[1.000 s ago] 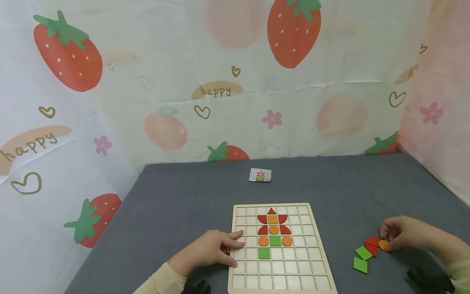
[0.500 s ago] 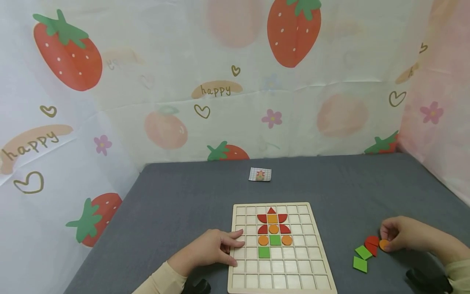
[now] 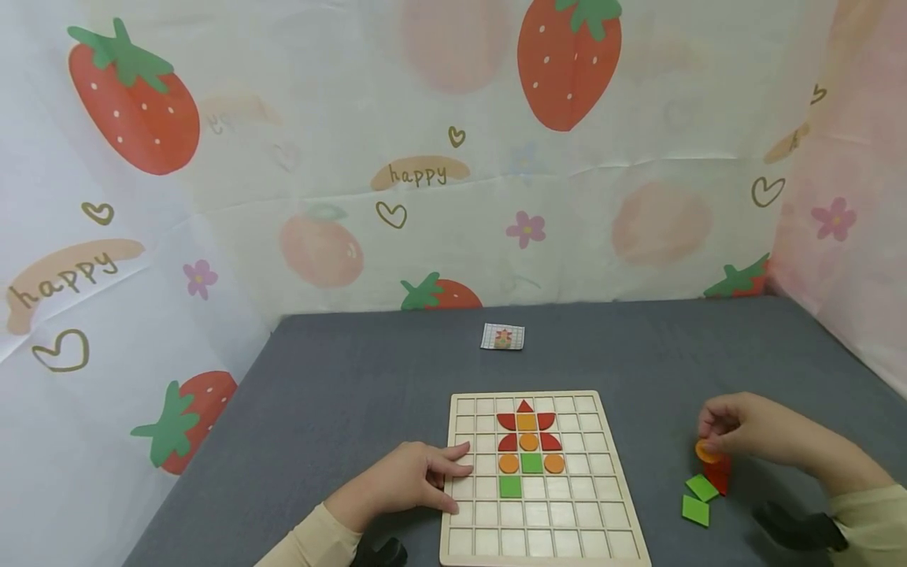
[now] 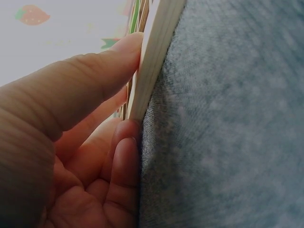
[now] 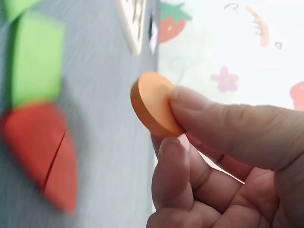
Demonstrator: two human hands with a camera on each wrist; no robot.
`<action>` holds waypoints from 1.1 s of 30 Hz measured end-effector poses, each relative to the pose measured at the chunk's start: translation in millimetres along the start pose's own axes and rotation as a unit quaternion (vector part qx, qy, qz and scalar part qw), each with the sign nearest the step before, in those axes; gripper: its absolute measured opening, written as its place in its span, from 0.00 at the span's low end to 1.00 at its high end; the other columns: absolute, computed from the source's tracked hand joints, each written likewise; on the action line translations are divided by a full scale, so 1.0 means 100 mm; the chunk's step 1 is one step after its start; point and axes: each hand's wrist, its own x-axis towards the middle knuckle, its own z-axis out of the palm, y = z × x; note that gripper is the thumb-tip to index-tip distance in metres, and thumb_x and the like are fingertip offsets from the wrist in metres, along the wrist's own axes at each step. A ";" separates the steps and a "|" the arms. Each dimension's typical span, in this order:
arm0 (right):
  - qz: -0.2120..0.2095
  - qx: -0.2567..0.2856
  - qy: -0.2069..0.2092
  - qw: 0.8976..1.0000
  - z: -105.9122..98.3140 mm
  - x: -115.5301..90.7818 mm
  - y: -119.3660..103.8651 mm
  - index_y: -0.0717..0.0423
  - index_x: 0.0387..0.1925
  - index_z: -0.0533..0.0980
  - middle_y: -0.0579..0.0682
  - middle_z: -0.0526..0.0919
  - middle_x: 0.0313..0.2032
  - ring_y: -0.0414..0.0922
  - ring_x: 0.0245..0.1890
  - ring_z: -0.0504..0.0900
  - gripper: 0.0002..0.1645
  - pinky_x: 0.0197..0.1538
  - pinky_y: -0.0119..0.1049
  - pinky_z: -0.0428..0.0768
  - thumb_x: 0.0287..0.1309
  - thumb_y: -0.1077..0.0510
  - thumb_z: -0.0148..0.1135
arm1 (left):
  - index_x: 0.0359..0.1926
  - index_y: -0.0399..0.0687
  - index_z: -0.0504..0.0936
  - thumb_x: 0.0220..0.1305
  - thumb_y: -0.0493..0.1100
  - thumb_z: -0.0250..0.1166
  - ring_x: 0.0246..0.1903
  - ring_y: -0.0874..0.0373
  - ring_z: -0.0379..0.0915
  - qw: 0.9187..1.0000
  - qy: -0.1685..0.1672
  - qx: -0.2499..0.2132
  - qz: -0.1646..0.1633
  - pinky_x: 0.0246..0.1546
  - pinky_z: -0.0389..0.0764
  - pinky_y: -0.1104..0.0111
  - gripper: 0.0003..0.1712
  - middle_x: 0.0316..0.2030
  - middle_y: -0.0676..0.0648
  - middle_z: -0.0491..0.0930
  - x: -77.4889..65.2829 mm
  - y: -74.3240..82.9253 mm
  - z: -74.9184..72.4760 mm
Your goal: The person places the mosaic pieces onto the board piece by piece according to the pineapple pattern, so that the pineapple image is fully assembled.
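My right hand pinches an orange round tile between thumb and fingertips, raised off the table. Just beneath it lie red tiles, partly hidden by that hand in the head view. Two green square tiles sit beside them. My left hand rests on the left edge of a wooden grid board, with thumb and fingers touching the rim. On the board, red, orange and green tiles form a pattern: a red triangle at the top, a green square lowest.
A small printed card with a similar pattern lies on the grey cloth-covered table beyond the board. Strawberry-print curtains hang behind and at both sides. Dark wrist straps show below the hands.
My right hand has lifted the orange round tile and moved it leftward and slightly away, over the red tiles. The left hand and board stay in place.
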 end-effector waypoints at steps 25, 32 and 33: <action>-0.032 0.000 -0.014 0.999 0.82 0.74 -0.65 0.58 0.24 0.76 0.48 0.78 0.20 0.41 0.19 0.71 0.05 0.23 0.34 0.72 0.52 0.63 0.63 | 0.51 0.56 0.80 0.41 0.48 0.75 0.48 0.67 0.70 1.000 -0.004 0.001 -0.005 0.32 0.69 0.76 0.31 0.59 0.56 0.68 0.01 0.00 0.00; -0.060 -0.003 -0.011 0.998 1.05 0.87 -0.75 0.56 0.21 0.77 0.44 0.77 0.19 0.38 0.19 0.69 0.07 0.24 0.32 0.70 0.52 0.61 0.64 | 0.51 0.56 0.80 0.41 0.48 0.74 0.49 0.66 0.70 1.000 -0.005 0.001 -0.008 0.31 0.68 0.76 0.31 0.59 0.56 0.69 0.02 0.01 0.00; -0.063 -0.007 -0.008 0.998 1.08 0.88 -0.77 0.55 0.21 0.77 0.43 0.77 0.19 0.38 0.20 0.69 0.07 0.25 0.32 0.70 0.52 0.60 0.64 | 0.51 0.56 0.80 0.41 0.48 0.74 0.49 0.66 0.70 1.000 -0.005 0.001 -0.006 0.31 0.68 0.76 0.31 0.59 0.56 0.69 0.02 0.01 0.00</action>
